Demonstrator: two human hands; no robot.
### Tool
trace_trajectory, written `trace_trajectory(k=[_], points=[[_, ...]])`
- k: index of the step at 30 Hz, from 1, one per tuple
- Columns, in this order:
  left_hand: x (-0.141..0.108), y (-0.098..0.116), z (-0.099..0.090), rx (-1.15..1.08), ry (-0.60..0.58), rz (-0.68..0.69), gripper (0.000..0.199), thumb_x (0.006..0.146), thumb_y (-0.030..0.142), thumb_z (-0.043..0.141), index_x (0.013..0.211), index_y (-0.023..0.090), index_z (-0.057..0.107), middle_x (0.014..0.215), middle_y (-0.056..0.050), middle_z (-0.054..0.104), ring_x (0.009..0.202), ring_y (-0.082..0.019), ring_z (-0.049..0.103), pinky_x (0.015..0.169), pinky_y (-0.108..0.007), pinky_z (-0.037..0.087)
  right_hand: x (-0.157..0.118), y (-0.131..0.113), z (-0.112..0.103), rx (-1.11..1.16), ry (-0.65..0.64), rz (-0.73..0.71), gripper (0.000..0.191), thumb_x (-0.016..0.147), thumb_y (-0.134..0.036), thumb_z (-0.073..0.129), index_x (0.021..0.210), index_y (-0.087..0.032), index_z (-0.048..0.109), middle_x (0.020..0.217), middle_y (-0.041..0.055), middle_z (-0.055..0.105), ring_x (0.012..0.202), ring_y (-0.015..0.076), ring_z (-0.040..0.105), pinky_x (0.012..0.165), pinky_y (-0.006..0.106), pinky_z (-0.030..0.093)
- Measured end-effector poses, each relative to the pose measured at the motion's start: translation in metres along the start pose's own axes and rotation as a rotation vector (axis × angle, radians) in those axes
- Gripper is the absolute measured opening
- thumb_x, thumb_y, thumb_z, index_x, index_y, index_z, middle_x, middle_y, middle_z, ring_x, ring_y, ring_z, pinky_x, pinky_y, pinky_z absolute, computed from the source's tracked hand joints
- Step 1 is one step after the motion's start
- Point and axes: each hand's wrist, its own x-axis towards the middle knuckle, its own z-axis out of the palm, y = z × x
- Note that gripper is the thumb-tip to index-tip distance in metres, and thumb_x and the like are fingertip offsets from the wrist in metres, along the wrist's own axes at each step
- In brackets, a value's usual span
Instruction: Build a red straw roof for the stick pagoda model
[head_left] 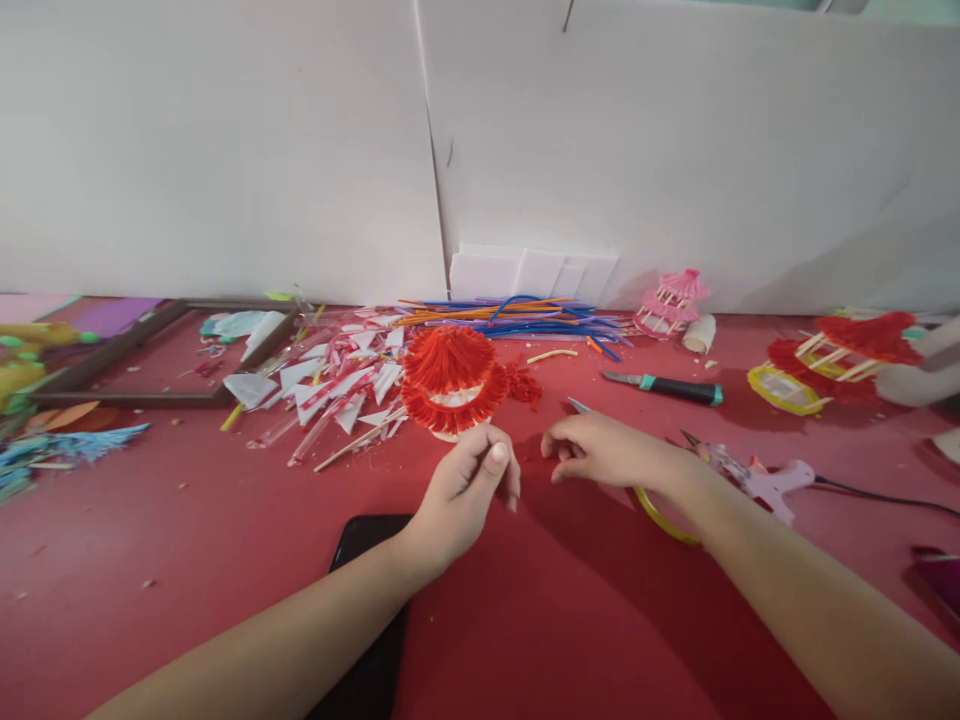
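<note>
My left hand is closed in front of the small red fuzzy pavilion model, thumb pressed to the curled fingers. Whatever it may pinch is hidden or too small to name. Nearby, my right hand hovers with thumb and fingers apart and nothing visible in them. Under its wrist lies a pair of scissors with a yellow handle, mostly covered by the arm. The model stands upright, with two tiers of red pipe-cleaner fringe and a white base. Red fuzzy clippings lie at its right side.
Beyond the model is a bundle of pipe cleaners; scraps spread leftward. A utility knife, a pink glue gun and another red model are at right. A pink model stands behind. A black phone lies under my left forearm.
</note>
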Motion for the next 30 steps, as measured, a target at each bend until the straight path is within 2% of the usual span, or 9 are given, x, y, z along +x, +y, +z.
trace_trajectory(k=[6,10,13,16,18,22,24,27,30], points=[[-0.002,-0.002,0.0,0.056,0.091,0.019,0.036,0.103,0.049,0.049,0.081,0.021,0.054,0.066,0.003,0.058,0.06,-0.012,0.053,0.066,-0.025,0.043,0.009,-0.001,0.017,-0.025,0.121,-0.054,0.014,0.09,-0.03,0.074,0.096,-0.017,0.07,0.087,0.003,0.07,0.078,0.0146,0.062,0.072,0.027,0.043],[-0.003,-0.003,-0.001,0.122,0.032,-0.007,0.03,0.101,0.042,0.056,0.083,0.019,0.064,0.077,-0.002,0.069,0.068,-0.013,0.06,0.069,-0.025,0.045,0.01,-0.012,0.03,-0.067,0.179,-0.069,0.013,0.099,-0.023,0.058,0.096,-0.016,0.069,0.099,0.0081,0.068,0.085,0.0164,0.062,0.075,0.029,0.042],[-0.004,-0.004,-0.003,0.205,-0.031,-0.063,0.028,0.1,0.039,0.057,0.084,0.019,0.066,0.085,-0.006,0.076,0.073,-0.015,0.066,0.066,-0.025,0.044,0.01,-0.016,0.029,-0.083,0.196,-0.072,0.01,0.095,-0.019,0.061,0.088,-0.016,0.068,0.093,0.0068,0.067,0.078,0.0153,0.06,0.069,0.027,0.041],[-0.004,-0.006,-0.004,0.284,-0.076,-0.081,0.029,0.1,0.04,0.054,0.083,0.019,0.062,0.089,-0.008,0.079,0.076,-0.017,0.068,0.064,-0.026,0.044,0.017,-0.017,0.017,-0.071,0.251,-0.072,0.009,0.088,-0.017,0.067,0.079,-0.019,0.065,0.08,0.0023,0.068,0.069,0.014,0.059,0.065,0.026,0.04],[-0.004,-0.008,-0.004,0.283,-0.095,-0.058,0.028,0.101,0.041,0.052,0.084,0.019,0.06,0.091,-0.009,0.08,0.077,-0.018,0.07,0.068,-0.027,0.047,0.027,-0.018,0.006,-0.054,0.347,-0.057,0.009,0.088,-0.014,0.062,0.08,-0.019,0.063,0.077,0.0015,0.068,0.067,0.0142,0.06,0.063,0.026,0.042],[-0.003,-0.008,-0.004,0.279,-0.092,-0.032,0.029,0.102,0.042,0.05,0.087,0.019,0.06,0.088,-0.007,0.079,0.078,-0.017,0.071,0.069,-0.027,0.048,0.064,-0.028,-0.02,-0.04,0.608,-0.056,0.013,0.096,-0.015,0.048,0.102,-0.018,0.06,0.094,0.0058,0.072,0.084,0.0172,0.067,0.075,0.027,0.048],[-0.004,-0.007,-0.003,0.291,-0.094,-0.02,0.031,0.103,0.042,0.049,0.085,0.019,0.061,0.084,-0.006,0.078,0.074,-0.017,0.07,0.066,-0.026,0.047,0.088,-0.033,-0.032,-0.063,0.684,-0.074,0.02,0.097,-0.014,0.045,0.112,-0.018,0.058,0.102,0.0075,0.072,0.092,0.0185,0.068,0.083,0.03,0.05],[-0.006,-0.006,-0.003,0.275,-0.138,0.001,0.03,0.103,0.039,0.048,0.085,0.019,0.061,0.081,-0.005,0.077,0.07,-0.016,0.068,0.065,-0.025,0.046,0.127,-0.034,-0.048,-0.125,0.673,-0.11,0.026,0.101,-0.014,0.043,0.12,-0.018,0.06,0.109,0.0082,0.072,0.103,0.0195,0.068,0.093,0.034,0.051],[-0.008,-0.006,-0.002,0.263,-0.181,0.032,0.025,0.103,0.032,0.047,0.086,0.02,0.059,0.079,-0.005,0.078,0.069,-0.014,0.069,0.066,-0.023,0.047,0.157,-0.019,-0.061,-0.211,0.593,-0.095,0.024,0.101,-0.018,0.053,0.122,-0.019,0.064,0.123,0.0091,0.069,0.113,0.0198,0.066,0.099,0.037,0.053]])
